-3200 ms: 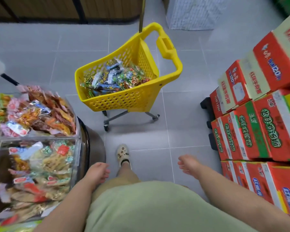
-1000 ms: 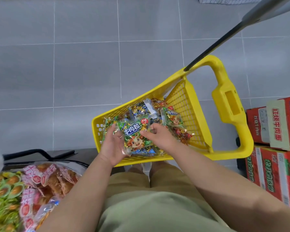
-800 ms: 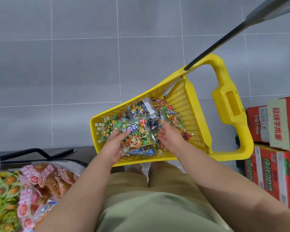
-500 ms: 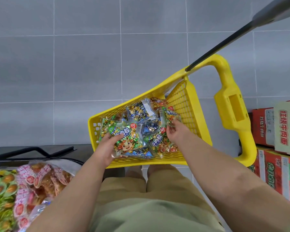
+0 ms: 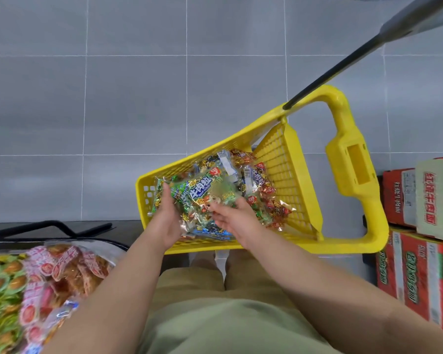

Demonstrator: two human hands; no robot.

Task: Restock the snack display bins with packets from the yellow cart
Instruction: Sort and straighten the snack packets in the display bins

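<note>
The yellow cart point(image 5: 348, 159) stands just ahead of me on the grey floor, its basket holding several snack packets point(image 5: 264, 192). Both hands are inside the basket. My left hand point(image 5: 168, 218) cups the left edge of a green packet bundle point(image 5: 202, 194), thumb on top. My right hand point(image 5: 232, 221) grips the same bundle from the right and below, fingers curled under it. The bundle is lifted slightly off the pile. The display bins point(image 5: 36, 284) lie at lower left, filled with pink and green packets.
Stacked red and green cartons point(image 5: 420, 251) stand to the right, close to the cart handle. A black and grey pole point(image 5: 356, 60) slants over the cart from the upper right. A black frame point(image 5: 56, 229) sits behind the bins. My legs are directly below the cart.
My right hand came back from the right side of the pile to the green bundle. Both hands now hold it together and it has risen a little off the pile.
</note>
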